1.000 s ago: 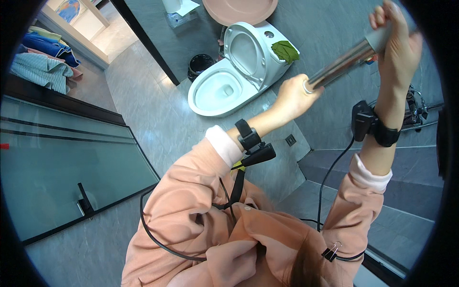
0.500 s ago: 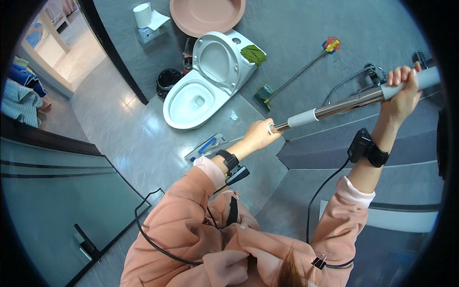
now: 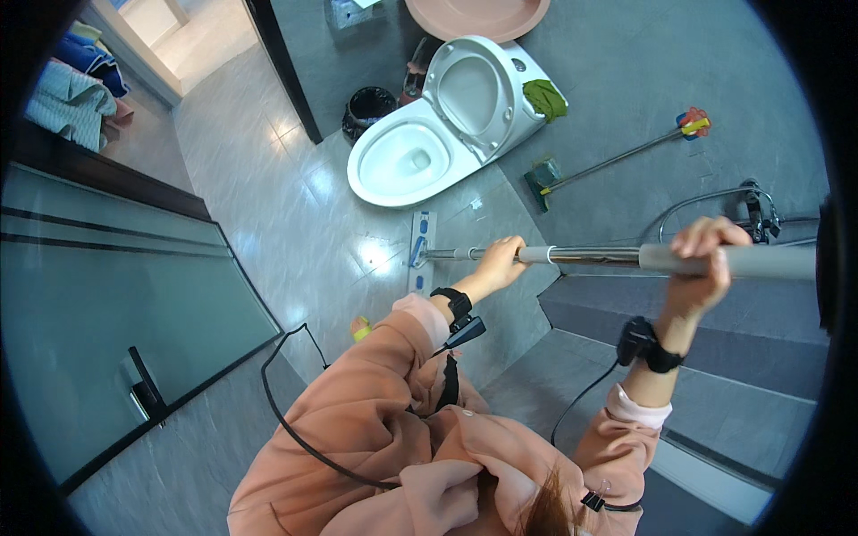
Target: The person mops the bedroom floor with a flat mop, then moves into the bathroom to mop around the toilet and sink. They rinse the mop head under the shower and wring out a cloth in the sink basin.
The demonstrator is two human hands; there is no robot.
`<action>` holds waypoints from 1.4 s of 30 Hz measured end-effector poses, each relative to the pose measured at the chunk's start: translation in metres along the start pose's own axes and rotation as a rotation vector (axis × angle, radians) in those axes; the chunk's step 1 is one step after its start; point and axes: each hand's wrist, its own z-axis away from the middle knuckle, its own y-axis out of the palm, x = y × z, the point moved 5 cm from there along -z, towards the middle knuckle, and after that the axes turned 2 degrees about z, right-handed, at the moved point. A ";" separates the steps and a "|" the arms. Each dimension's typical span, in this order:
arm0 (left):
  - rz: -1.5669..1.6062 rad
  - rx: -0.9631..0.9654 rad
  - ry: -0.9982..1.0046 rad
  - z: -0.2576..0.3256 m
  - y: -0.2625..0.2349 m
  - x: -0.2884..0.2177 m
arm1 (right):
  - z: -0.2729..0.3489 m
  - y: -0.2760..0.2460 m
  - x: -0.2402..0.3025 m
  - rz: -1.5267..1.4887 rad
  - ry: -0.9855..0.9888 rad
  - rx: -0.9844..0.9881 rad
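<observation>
A flat mop (image 3: 594, 255) with a telescopic metal pole and grey grips runs almost level across the view. Its white and blue flat head (image 3: 421, 275) lies on the tiled floor in front of the toilet (image 3: 365, 183), whose lid is raised. My left hand (image 3: 499, 266) is closed round the lower pole, just left of a light grey collar. Farther right, my right hand (image 3: 702, 263) wraps the thick grey grip near the pole's upper end; its fingers are slightly blurred. Both wrists wear black straps with small devices.
A black waste bin (image 3: 366, 105) stands left of the toilet, and a green cloth (image 3: 543, 100) hangs on the tank. A long-handled brush (image 3: 612, 159) leans by the wall near the shower tap (image 3: 760, 214). A pink basin (image 3: 483, 20) is behind; a glass door (image 3: 107, 313) stands left.
The mop pole has swung from slanting up rightward to nearly level as my right hand came lower and left. The mop head has turned and shows more fully. The view has shifted.
</observation>
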 end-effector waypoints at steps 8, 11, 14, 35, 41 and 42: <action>0.030 0.293 0.014 0.007 0.053 0.024 | 0.030 -0.097 0.057 0.307 -0.035 -0.398; -0.012 0.422 -0.073 0.016 0.062 0.029 | 0.052 -0.109 0.061 0.373 -0.060 -0.525; -0.075 0.569 -0.097 0.030 0.054 0.040 | 0.077 -0.112 0.059 0.456 -0.039 -0.665; -0.702 -0.356 -0.223 0.133 -0.376 0.283 | 0.190 0.248 -0.140 -0.281 0.524 -0.216; -0.553 -0.268 -0.274 0.183 -0.377 0.240 | 0.132 0.246 -0.111 -0.474 0.447 0.036; -0.531 -0.270 -0.251 0.185 -0.368 0.227 | 0.124 0.242 -0.099 -0.471 0.435 0.084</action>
